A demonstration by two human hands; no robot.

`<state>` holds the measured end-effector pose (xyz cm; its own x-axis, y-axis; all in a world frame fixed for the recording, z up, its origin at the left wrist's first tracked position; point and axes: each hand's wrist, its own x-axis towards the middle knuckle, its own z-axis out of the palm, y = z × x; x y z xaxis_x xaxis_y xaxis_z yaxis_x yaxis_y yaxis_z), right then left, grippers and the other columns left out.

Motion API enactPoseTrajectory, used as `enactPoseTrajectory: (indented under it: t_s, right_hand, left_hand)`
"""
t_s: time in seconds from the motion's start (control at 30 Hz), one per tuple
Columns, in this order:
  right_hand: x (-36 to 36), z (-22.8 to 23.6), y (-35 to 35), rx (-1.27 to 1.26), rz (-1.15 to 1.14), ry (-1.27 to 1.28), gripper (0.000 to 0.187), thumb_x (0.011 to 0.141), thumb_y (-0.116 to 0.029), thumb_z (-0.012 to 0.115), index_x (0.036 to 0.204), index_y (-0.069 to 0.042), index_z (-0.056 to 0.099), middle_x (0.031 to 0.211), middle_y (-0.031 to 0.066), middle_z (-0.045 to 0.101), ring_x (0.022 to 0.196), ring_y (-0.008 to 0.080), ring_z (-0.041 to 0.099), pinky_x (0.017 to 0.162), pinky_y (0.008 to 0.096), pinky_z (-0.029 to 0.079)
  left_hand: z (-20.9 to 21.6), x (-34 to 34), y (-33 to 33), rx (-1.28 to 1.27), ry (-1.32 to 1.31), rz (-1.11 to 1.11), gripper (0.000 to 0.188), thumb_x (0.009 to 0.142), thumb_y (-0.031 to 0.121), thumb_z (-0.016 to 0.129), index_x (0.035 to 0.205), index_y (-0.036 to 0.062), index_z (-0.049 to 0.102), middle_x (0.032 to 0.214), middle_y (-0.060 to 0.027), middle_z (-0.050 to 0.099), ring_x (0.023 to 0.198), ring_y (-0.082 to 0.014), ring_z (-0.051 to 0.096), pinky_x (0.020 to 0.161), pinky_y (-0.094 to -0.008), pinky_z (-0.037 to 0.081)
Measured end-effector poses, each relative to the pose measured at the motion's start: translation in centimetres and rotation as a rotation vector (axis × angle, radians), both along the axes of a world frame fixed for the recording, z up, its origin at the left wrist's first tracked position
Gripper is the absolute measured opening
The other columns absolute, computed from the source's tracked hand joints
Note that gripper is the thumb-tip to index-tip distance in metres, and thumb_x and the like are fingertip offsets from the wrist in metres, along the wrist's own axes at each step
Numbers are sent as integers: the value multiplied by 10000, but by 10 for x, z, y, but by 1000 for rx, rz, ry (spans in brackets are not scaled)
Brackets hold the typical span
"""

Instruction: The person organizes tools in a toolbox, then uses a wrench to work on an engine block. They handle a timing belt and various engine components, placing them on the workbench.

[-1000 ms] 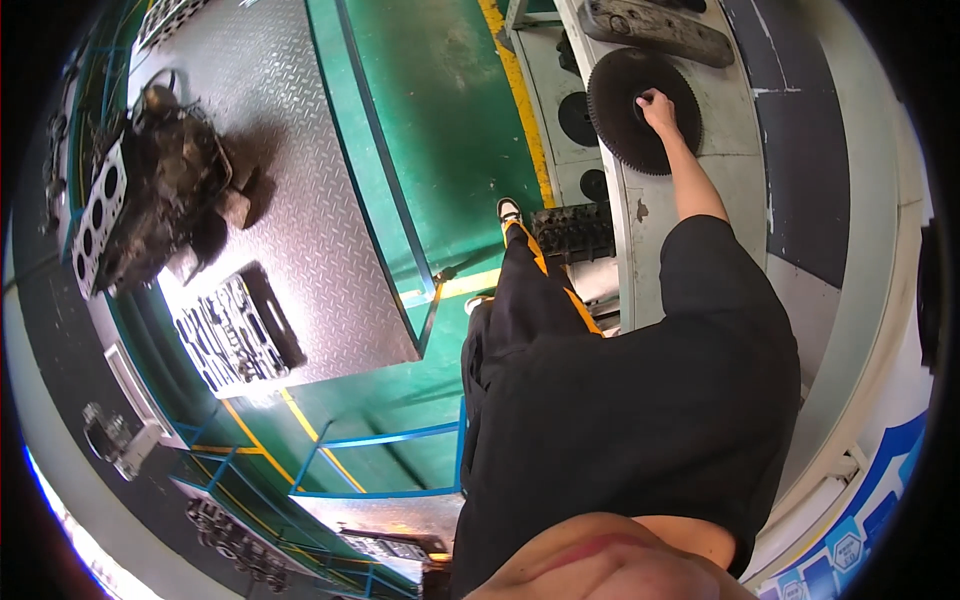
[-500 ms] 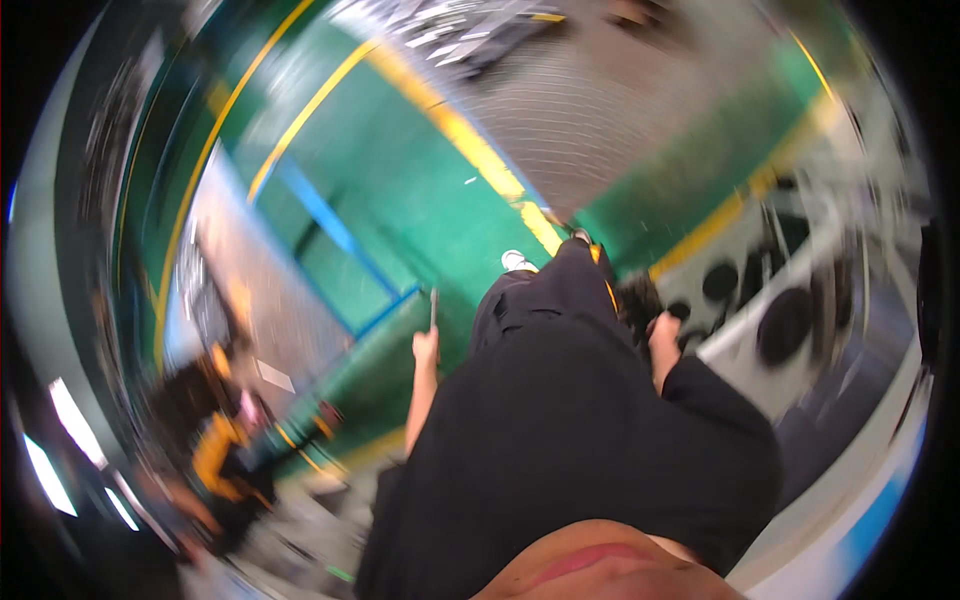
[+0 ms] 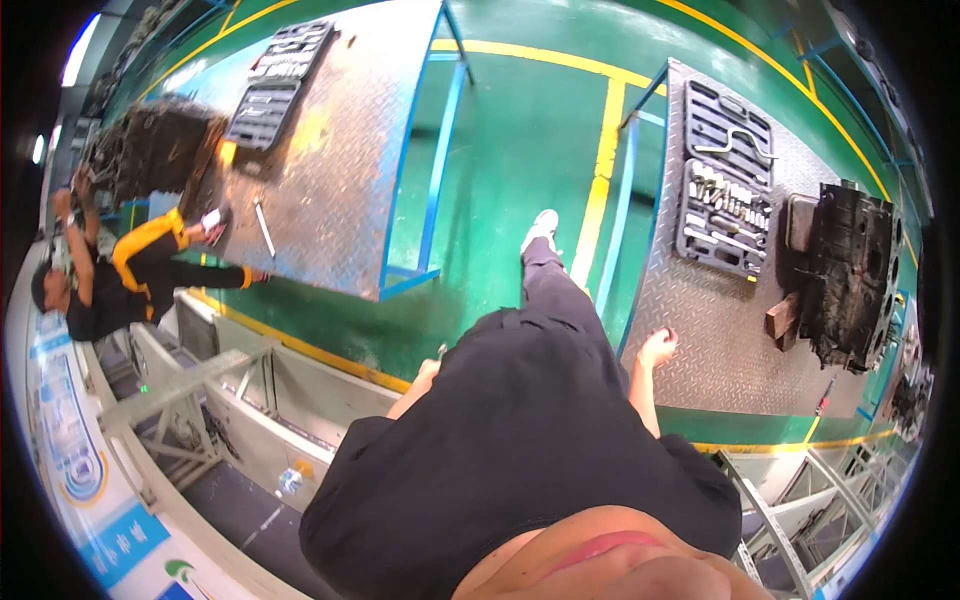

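My left hand (image 3: 425,374) hangs by my left side, its fingers closed round a slim silver metal tool (image 3: 441,351). Only the tip of the tool shows past my fist, and my shirt partly hides the hand. On the other side, my right hand (image 3: 657,348) is over the near left edge of a metal-plate table (image 3: 690,375). Its fingers are loosely curled, with nothing visible in them. On that table lies an opened black tool case (image 3: 727,185) with sockets and wrenches, beside a dark engine block (image 3: 852,275).
At left, a second metal table (image 3: 345,190) with blue legs carries another tool case (image 3: 265,118), a wrench (image 3: 264,229) and an engine block (image 3: 150,150). A person (image 3: 110,270) in black and yellow is beside it. Grey metal frames (image 3: 240,375) stand low at left. Green floor (image 3: 500,150) shows between the tables.
The view has swung round and become sharp; the table with the open case now lies to my right. My left hand still grips the metal tool, now mostly hidden.
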<state>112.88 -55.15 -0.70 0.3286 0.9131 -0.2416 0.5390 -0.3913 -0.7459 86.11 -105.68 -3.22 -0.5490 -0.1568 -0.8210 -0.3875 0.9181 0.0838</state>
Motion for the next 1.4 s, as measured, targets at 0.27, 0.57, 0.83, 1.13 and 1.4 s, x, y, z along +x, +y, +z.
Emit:
enactPoseTrajectory:
  t_s: [0.27,0.57,0.83,1.13,1.4]
  right_hand:
    - [-290,-1,216,36,202,181,238,940,-181,557,1092,-74,705,887,186,735,848,309,732,791,427,553]
    - [-515,77,404,175,372,110,245,948,-216,536,1094,-77,677,965,225,717,909,375,717,798,463,549]
    - [-555,64,531,58,-199,-183,178,929,-217,591,998,-94,699,910,183,727,914,345,715,796,444,553]
    - [-565,-48,631,137,-763,-99,138,980,-193,608,927,-88,680,656,73,665,555,176,658,562,389,521]
    - [-561,-48,715,134,-1276,84,210,998,-273,611,926,-85,671,657,95,661,568,219,666,522,399,520]
  left_hand:
    - [26,-180,168,180,-84,-28,357,879,333,661,897,-23,632,709,-173,635,612,-285,645,679,-494,569]
    - [-36,-457,459,251,-176,-197,305,889,292,630,835,-5,588,652,-139,583,560,-279,603,690,-530,567]
    - [-30,-736,726,393,-83,-375,277,898,256,602,780,11,549,601,-110,536,513,-275,566,700,-561,566]
    - [15,-893,1129,714,10,-374,228,921,188,564,772,51,458,550,-68,368,448,-243,419,644,-765,482]
    - [43,-888,1301,324,-159,-625,223,921,234,632,868,32,555,639,-117,500,553,-279,525,775,-729,433]
